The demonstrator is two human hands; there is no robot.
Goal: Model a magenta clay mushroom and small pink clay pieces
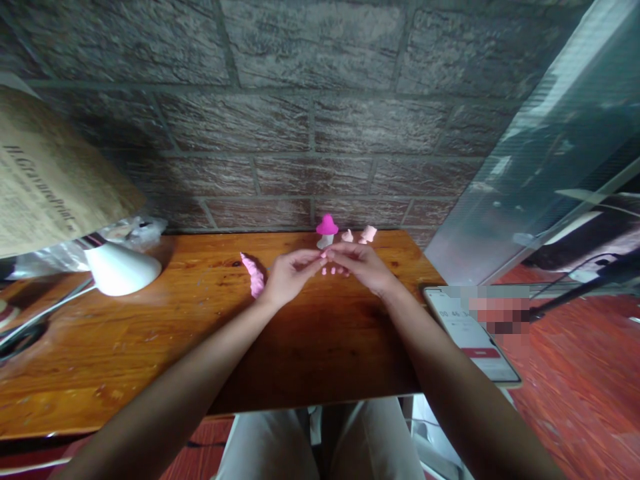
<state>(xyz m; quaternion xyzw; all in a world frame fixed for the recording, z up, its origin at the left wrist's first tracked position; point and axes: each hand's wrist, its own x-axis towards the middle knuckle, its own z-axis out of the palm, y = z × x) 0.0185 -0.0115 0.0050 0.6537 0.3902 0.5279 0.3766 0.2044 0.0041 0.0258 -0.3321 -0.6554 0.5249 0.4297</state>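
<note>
My left hand (290,272) and my right hand (361,262) meet fingertip to fingertip over the far middle of the wooden table (150,333). Their fingers are pinched together on something small that I cannot make out. Small pink bits (334,270) lie on the table just under the fingertips. A pink clay strip (254,274) lies beside my left hand. Behind the hands stands a small mushroom figure (327,231) with a magenta cap and a white stem. Two pale pink clay lumps (361,235) sit to its right by the wall.
A brick wall backs the table. A lamp with a white base (123,267) and a paper shade (50,180) stands at the left, with crumpled plastic (133,230) behind it. A phone (473,337) lies past the table's right edge. A glass panel (540,153) rises at right.
</note>
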